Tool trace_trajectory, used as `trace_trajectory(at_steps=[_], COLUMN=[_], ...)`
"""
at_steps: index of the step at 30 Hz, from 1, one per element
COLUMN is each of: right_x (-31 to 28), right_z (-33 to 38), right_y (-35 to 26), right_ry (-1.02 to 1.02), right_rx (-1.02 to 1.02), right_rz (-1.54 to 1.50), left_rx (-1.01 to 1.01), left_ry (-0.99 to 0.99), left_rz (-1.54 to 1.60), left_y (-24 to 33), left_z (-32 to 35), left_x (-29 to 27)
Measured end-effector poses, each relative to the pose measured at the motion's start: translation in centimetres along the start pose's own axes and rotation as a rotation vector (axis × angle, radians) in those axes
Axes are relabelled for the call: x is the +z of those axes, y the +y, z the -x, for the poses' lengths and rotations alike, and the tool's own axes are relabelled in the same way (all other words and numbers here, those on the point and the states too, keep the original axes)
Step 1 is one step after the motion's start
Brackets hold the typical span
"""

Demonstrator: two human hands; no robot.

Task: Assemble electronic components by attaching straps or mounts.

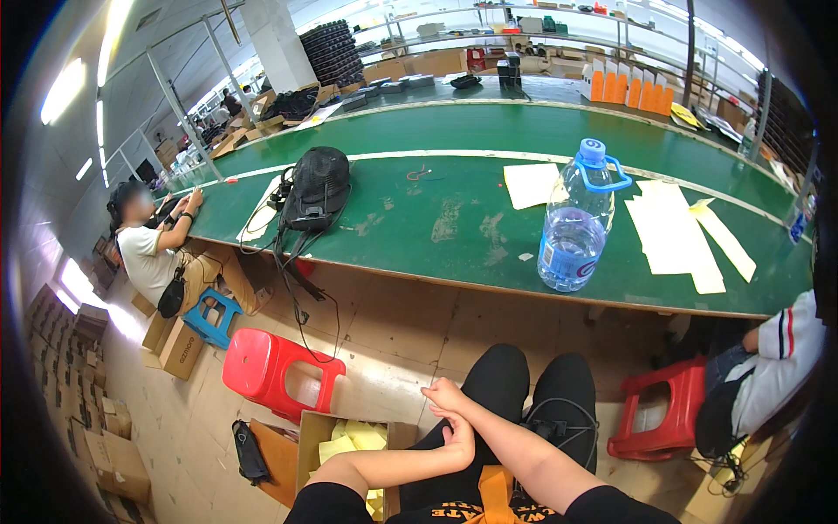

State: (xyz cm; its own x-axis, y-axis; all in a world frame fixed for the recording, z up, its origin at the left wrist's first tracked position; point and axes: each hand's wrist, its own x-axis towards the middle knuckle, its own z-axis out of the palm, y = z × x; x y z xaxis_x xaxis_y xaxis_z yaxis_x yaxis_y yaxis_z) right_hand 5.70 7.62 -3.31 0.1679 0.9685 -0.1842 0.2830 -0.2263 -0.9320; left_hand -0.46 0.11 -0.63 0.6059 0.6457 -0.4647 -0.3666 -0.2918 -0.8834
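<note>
My right hand (447,397) lies over my lap with its fingers stretched loosely leftward and nothing in them. Just below it, my left hand (461,438) is bent up against my right wrist; most of its fingers are hidden there. The two forearms cross. On my right thigh rests a looped black cable (567,403) with a small dark piece. An orange strap (496,491) hangs at my front. Beside my left forearm stands an open carton (316,437) with yellow paper sheets (360,435) in it.
Ahead, the green workbench (401,236) bears a water bottle (576,229), pale yellow sheets (668,231) and a black cap (319,188) with dangling cables (301,310). A red stool (262,367) stands left, another red stool (668,406) right. A person (153,249) sits far left; a striped sleeve (790,336) shows right.
</note>
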Motion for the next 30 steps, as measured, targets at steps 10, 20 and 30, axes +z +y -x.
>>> trace_trajectory(at_steps=[10, 20, 30], right_x=[-0.1, 0.1, -0.2], right_z=[0.1, 0.1, 0.1], right_y=[-0.3, -0.2, -0.3], right_ry=[0.004, 0.076, 0.040], right_rx=[0.042, -0.005, 0.013], right_rz=[-0.002, 0.063, -0.011], left_rx=[-0.004, 0.047, 0.038], left_ry=[-0.023, -0.038, -0.067], left_rz=[-0.010, -0.017, -0.052], left_y=[-0.6, -0.6, -0.6], left_z=[0.3, 0.3, 0.2], left_x=[-0.1, -0.2, -0.2])
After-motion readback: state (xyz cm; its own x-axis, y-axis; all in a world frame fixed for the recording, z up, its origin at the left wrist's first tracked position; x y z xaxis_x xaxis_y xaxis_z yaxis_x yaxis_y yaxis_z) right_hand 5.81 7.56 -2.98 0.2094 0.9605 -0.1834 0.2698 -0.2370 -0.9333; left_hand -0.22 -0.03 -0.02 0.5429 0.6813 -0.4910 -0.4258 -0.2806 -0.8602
